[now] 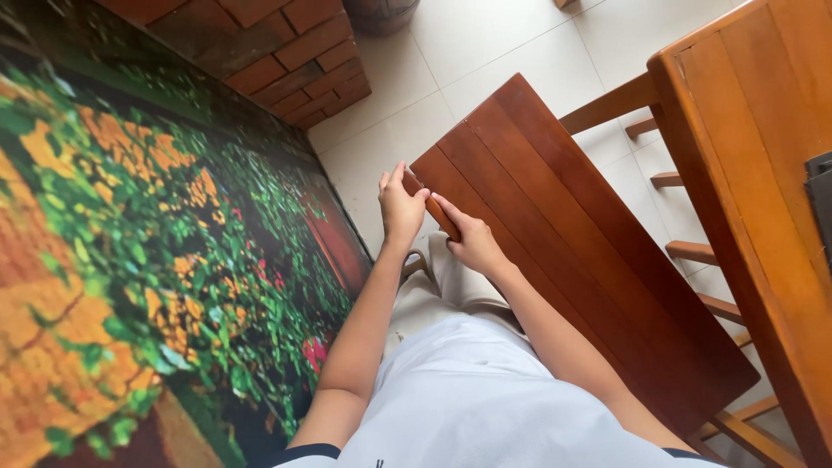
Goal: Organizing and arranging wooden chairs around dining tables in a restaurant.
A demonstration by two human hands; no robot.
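Observation:
A long dark-brown wooden bench [572, 234] of lengthwise slats runs from the middle of the view down to the right. My left hand [400, 204] grips its near corner, fingers curled over the end edge. My right hand [472, 243] holds the bench's long near edge just beside it, fingers wrapped over the rim. Both forearms reach forward from my white shirt. My light trousers show below the hands.
A lighter wooden table [763, 173] stands at the right, its rails and rungs [685, 251] beyond the bench. At the left hangs a wall picture of green leaves and orange flowers [147, 243], next to red brick [286, 43]. White floor tiles [485, 52] lie ahead.

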